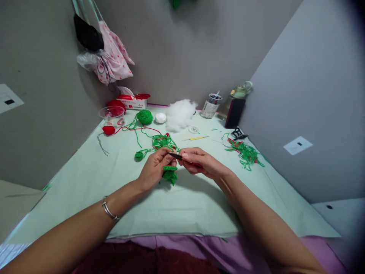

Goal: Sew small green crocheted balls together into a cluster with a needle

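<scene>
Left hand (152, 170) grips green yarnwork (170, 175), right hand (201, 160) a dark tool (175, 156)—over a pale tabletop (171, 219) between grey walls (182, 57).

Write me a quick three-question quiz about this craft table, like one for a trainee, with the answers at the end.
1. What does the right hand hold?
A) the yellow hook
B) a dark pointed tool
C) the small white ball

2. True or false: the white fluff is inside the clear plastic tub.

3. Fill in the blank: the green yarn piece hangs below the fingers of the ____ hand.

Key:
1. B.
2. False: it lies on the table.
3. Left: the left hand holds it.
</scene>
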`<state>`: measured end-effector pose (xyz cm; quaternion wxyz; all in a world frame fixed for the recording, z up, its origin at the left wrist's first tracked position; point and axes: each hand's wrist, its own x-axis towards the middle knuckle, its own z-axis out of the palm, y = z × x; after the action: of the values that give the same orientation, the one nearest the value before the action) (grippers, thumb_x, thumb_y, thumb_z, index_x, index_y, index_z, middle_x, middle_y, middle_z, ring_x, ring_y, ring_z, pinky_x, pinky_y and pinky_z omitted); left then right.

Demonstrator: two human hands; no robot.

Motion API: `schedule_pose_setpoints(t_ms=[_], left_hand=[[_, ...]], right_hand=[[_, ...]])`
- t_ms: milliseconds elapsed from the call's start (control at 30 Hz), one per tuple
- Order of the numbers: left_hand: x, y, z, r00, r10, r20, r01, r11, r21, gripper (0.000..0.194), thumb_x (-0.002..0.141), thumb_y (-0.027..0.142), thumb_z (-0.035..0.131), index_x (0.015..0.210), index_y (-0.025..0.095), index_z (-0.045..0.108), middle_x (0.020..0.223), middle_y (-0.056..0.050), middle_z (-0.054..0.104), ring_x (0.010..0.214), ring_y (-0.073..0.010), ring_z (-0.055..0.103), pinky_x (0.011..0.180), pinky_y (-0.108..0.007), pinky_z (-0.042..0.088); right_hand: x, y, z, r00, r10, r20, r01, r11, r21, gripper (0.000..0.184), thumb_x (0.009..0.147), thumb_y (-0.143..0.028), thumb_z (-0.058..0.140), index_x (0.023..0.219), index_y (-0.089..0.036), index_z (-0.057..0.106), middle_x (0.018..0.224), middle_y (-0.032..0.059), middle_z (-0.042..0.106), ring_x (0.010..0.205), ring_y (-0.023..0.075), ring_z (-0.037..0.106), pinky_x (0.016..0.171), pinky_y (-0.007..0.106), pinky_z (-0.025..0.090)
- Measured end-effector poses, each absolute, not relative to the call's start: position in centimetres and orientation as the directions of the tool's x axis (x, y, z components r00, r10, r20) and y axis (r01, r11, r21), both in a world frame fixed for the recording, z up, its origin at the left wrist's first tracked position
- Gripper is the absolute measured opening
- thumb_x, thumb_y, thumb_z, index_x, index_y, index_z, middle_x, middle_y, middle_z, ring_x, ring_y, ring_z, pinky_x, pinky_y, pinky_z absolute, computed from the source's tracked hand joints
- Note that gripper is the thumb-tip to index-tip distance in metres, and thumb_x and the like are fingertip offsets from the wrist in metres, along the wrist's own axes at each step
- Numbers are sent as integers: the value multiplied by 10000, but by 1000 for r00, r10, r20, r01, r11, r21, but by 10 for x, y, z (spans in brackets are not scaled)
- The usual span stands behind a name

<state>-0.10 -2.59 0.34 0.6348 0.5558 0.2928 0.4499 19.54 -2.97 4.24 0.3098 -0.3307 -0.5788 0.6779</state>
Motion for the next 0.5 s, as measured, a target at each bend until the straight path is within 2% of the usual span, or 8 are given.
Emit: schedule_pose_setpoints(t_ms=[100, 133, 233, 333, 500], left_hand=[[2, -24, 4, 435, 899, 50, -202, 43, 978, 343, 863, 514, 696, 857, 187, 592, 681, 32, 573, 566, -97, 555, 521, -209, 451], [2, -23, 4, 435, 900, 38, -191, 51, 980, 344, 854, 507, 704, 833, 184, 589, 691, 31, 568, 573, -97, 560, 527, -209, 455], [2, -18, 2, 421, 906, 34, -172, 43, 984, 321, 841, 473, 707, 805, 178, 587, 691, 26, 569, 586, -97, 566, 540, -202, 455], [0, -12, -1, 387, 922, 18, -182, 57, 982, 266, 841, 433, 686, 834, 182, 596, 668, 20, 597, 583, -101, 559, 533, -193, 442], [-2, -9, -1, 335, 941, -47, -244, 135, 960, 188, 811, 356, 676, 870, 197, 595, 672, 21, 621, 594, -112, 570, 554, -203, 459]], right_hand=[[219, -25, 52, -573, 819, -15, 45, 13, -999, 409, 953, -542, 583, 884, -142, 636, 538, -67, 433, 459, 63, 283, 438, 206, 199], [228, -23, 55, -580, 815, -21, 124, 63, -990, 382, 933, -515, 631, 901, -135, 655, 592, -41, 498, 508, 73, 370, 474, 208, 272], [246, -20, 62, -623, 765, -166, 415, 143, -899, 358, 855, -483, 743, 919, -134, 696, 794, 26, 648, 701, 121, 547, 637, 234, 428], [246, -19, 59, -557, 797, -235, 620, 210, -756, 360, 878, -493, 699, 988, -152, 738, 924, 58, 736, 823, 170, 623, 738, 263, 470], [236, -15, 49, -340, 938, -74, 711, 205, -673, 288, 969, -333, 521, 995, -150, 741, 932, 69, 760, 828, 192, 684, 748, 279, 481]])
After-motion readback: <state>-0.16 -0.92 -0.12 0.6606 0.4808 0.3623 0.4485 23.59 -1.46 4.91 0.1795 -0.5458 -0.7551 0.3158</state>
